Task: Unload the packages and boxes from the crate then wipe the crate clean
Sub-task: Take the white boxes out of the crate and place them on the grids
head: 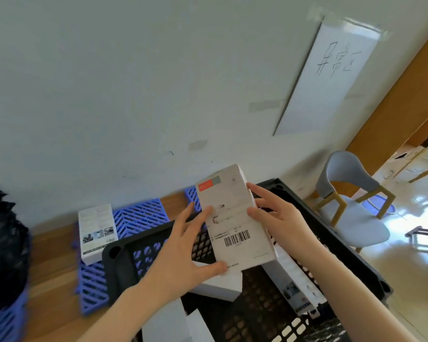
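Both hands [183,245] hold white box [235,218] over black crate [331,233] w/ boxes inside.

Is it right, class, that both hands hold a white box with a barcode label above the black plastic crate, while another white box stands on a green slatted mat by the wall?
Not quite: the head view shows the slatted mat is blue, not green. The rest stands.
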The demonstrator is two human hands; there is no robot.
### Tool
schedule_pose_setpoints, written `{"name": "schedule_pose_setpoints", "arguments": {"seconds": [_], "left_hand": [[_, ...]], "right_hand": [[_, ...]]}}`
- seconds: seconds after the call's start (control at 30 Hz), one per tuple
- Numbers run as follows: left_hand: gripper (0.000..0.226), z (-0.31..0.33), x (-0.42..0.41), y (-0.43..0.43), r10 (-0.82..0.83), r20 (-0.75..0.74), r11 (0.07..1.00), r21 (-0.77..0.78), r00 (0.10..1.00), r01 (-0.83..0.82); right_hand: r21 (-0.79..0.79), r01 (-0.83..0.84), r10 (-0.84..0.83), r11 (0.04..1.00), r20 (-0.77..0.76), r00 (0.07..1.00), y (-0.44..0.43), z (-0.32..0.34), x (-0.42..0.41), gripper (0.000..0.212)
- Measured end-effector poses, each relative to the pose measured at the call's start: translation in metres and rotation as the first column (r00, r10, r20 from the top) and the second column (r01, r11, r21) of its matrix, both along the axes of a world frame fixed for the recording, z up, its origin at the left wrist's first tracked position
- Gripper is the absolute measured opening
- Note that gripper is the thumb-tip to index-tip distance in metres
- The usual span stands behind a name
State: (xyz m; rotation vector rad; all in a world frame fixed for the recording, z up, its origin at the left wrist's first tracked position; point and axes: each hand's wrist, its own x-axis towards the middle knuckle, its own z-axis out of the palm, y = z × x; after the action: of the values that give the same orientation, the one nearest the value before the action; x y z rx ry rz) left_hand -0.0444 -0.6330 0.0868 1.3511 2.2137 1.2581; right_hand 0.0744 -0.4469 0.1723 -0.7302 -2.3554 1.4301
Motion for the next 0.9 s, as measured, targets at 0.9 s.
{"name": "schedule_pose_setpoints", "arguments": {"seconds": [0.9], "left_hand": [[0.097, -0.072, -0.186, -0.167, 0.416, 0.277, 0.887, 0.088, 0.866, -0.454]], "right_hand": [[0.052, -0.332, 0.307, 0.942, 0.268, 0.913, -0.175, -0.091, -0.289, 0.059]]}}
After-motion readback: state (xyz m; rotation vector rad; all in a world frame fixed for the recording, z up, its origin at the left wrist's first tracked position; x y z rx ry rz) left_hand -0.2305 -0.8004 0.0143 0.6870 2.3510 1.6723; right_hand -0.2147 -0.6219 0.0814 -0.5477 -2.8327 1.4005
